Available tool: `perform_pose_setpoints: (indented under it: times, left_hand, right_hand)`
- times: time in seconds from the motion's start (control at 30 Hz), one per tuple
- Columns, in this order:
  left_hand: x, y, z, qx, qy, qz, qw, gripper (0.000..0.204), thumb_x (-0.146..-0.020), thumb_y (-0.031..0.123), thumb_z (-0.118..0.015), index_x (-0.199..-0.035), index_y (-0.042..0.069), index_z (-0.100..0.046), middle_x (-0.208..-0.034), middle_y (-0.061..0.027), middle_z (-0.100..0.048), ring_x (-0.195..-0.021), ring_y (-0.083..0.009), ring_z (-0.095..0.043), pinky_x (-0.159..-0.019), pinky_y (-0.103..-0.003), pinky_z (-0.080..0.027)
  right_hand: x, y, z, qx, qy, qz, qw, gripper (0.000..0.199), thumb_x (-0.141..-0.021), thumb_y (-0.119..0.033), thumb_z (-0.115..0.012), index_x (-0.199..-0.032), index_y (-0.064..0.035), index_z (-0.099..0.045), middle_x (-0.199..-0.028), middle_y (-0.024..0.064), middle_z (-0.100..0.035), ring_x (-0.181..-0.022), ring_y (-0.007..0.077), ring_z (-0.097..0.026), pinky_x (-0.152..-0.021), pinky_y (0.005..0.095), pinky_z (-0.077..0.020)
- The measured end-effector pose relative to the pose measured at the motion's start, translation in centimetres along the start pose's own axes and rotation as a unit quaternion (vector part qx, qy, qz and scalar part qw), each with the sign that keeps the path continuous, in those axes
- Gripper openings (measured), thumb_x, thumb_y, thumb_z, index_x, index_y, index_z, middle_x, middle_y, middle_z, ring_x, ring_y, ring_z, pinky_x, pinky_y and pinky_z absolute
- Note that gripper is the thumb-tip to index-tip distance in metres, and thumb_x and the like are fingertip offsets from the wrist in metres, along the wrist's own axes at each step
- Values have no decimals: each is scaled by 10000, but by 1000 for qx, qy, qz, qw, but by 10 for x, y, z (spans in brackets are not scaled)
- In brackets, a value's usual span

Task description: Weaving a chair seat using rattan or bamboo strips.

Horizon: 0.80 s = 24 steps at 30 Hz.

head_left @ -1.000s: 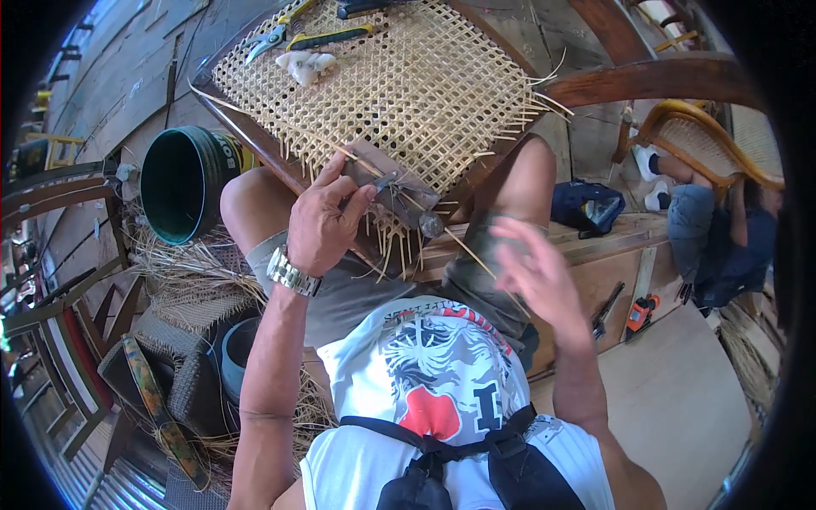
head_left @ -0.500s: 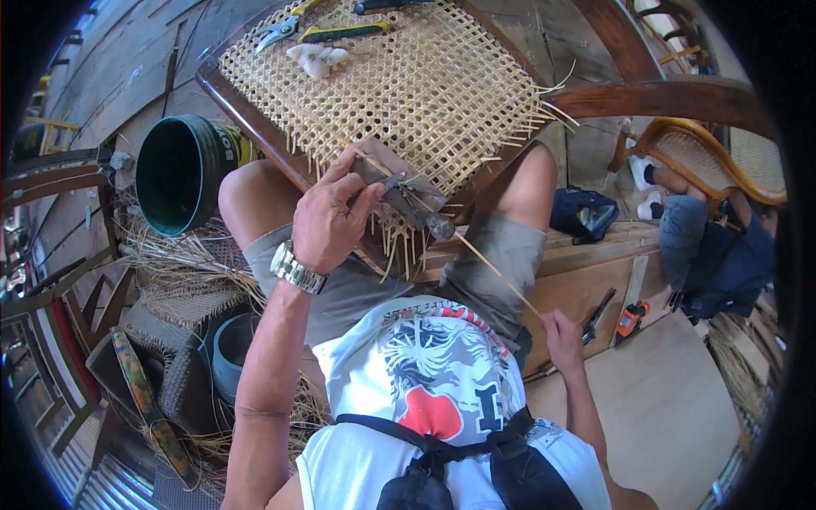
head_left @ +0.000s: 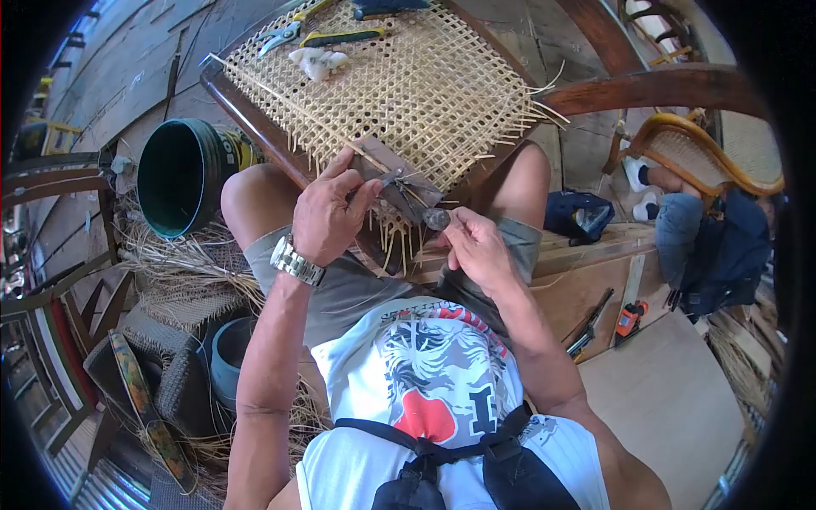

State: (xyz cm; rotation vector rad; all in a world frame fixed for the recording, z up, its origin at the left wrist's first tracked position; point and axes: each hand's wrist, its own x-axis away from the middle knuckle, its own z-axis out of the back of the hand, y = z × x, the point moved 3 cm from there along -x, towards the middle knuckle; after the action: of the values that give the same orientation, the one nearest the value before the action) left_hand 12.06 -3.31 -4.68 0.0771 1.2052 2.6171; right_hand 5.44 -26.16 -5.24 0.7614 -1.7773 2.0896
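Observation:
A woven cane seat panel [head_left: 425, 76] in a dark wooden frame rests over my knees, with loose cane ends along its near edge. On its near corner lies a small flat brownish pad [head_left: 387, 157]. My left hand [head_left: 331, 208] is closed on a small dark metal blade tool [head_left: 399, 180], pressing it over the pad. A long cane strip [head_left: 289, 104] runs from the panel's far left corner across the pad under the tool. My right hand [head_left: 478, 246] is closed in a pinch on its near end, beside a rounded grey knob [head_left: 436, 219].
Pruning shears [head_left: 280, 36], a yellow-handled tool [head_left: 344, 36] and a white cloth wad [head_left: 318, 62] lie on the panel. A green bucket [head_left: 180, 177] stands left, above cane scraps [head_left: 187, 263]. A curved wooden chair arm [head_left: 663, 89] and another person's legs [head_left: 680, 225] are at right.
My right hand has come from the lower right up to the knob beside the pad. The cane strip now reaches further toward the panel's far left corner. My left hand has barely moved.

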Motion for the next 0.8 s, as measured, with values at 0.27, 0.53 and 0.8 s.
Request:
perform_pose_setpoints:
  times: [0.27,0.53,0.8]
  left_hand:
    - [1,-2,-1,-20,4,3,1000,300,-929,286,-685,-818,8,-672,-1317,-196,-614,-929,-391,-670,-767,-440,-534]
    - [0,-1,0,-19,-13,17,1000,301,-928,284,-693,-813,7,-670,-1313,-219,-611,-915,-399,-672,-766,-433,-536]
    - [0,3,-1,-10,-6,20,1000,294,-924,274,-700,-824,0,-663,-1317,-217,-611,-942,-390,-670,-780,-429,-538]
  right_hand:
    - [-6,24,9,-208,-92,-113,967,172,-1024,-221,-606,-932,-77,-622,-793,-11,-608,-488,39,-482,-427,189,-317]
    - [-7,9,8,13,57,62,996,351,-988,-292,-665,-755,-44,-583,-625,65,-538,-511,98,-429,-483,295,-359]
    - [8,16,10,250,155,241,925,365,-989,-239,-631,-726,-8,-526,-631,215,-507,-563,405,-501,-536,433,-413]
